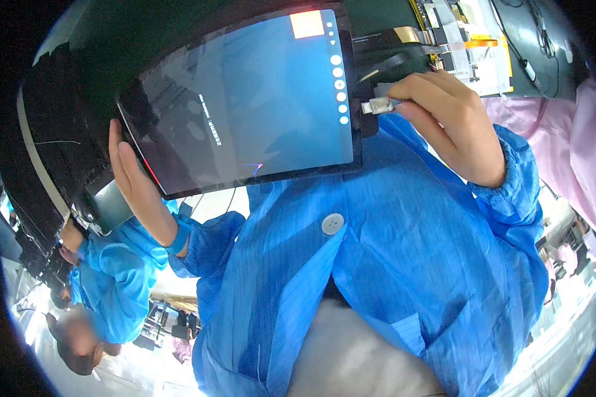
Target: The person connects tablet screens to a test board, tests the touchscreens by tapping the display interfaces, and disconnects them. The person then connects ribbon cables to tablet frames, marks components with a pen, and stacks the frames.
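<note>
A large black-framed tablet (245, 112) fills the upper middle, its screen lit blue, with a column of round white icons along the right side and a bright orange-white square in the upper right corner. My left hand (139, 185) lies along the tablet's left edge with fingers stretched out, touching it; part of the hand may be behind the tablet. Just off the right edge, my right hand (447, 119) pinches a pale cable plug (377, 104) between thumb and forefinger. The plug's metal end points left toward the tablet's edge, and a small gap shows between them.
Beyond my right hand lie flat ribbon cables (410, 36) and a white-and-yellow fixture (483, 56) on a dark green table. A black cord (543, 40) runs at the far right, above pink cloth (563, 139). At left, a co-worker in a blue coat (116, 278) sits beside black equipment (59, 132).
</note>
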A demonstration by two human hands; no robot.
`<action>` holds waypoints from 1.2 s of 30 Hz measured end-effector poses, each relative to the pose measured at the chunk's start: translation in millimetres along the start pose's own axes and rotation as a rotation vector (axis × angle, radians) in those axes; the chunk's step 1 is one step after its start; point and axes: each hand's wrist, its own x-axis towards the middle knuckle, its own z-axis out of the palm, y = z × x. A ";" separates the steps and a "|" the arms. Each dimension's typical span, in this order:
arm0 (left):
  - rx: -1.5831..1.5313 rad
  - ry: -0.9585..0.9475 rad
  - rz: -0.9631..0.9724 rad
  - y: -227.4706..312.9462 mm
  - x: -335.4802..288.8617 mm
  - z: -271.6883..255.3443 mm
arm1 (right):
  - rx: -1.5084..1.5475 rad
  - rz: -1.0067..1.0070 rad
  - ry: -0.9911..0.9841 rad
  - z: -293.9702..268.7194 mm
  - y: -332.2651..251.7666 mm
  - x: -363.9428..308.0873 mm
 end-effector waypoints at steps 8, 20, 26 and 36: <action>-0.103 -0.042 -0.054 9.0 1.2 8.6 | -0.128 0.043 0.136 1.5 2.7 -8.4; -0.356 -0.105 -0.110 9.5 -2.1 12.6 | -0.370 -0.179 0.226 12.2 5.4 -7.0; -0.390 -0.129 -0.089 19.9 -3.9 18.5 | -0.280 -0.248 0.147 7.0 14.7 -1.7; -0.217 -0.230 0.123 -9.0 6.7 10.6 | -0.294 -0.272 0.058 4.6 11.6 -3.1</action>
